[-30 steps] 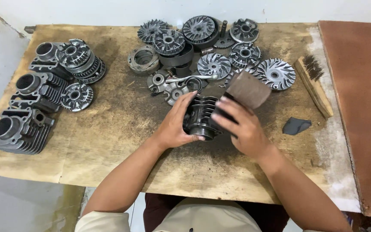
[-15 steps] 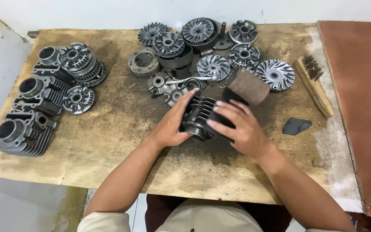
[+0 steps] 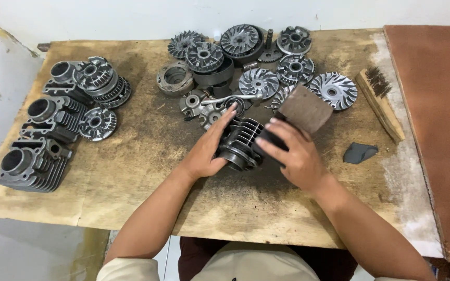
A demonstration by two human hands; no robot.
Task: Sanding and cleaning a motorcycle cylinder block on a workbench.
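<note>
Left hand [image 3: 207,151] cupped against the side of a dark finned engine cylinder [image 3: 240,141], a person steadies the part on a worn wooden counter [image 3: 147,171]. The right hand [image 3: 292,156] rests over the cylinder's other side, fingers closed on a brown sheet of sandpaper [image 3: 304,108] that sticks up behind them. The cylinder lies on its side near the middle of the counter, its round opening toward the camera. Behind it sit a heap of finned pulley discs [image 3: 259,57] and small metal parts. Three more grey cylinders [image 3: 40,140] line the left edge. A wooden wire brush [image 3: 380,101] and a dark scrap [image 3: 359,152] lie to the right.
</note>
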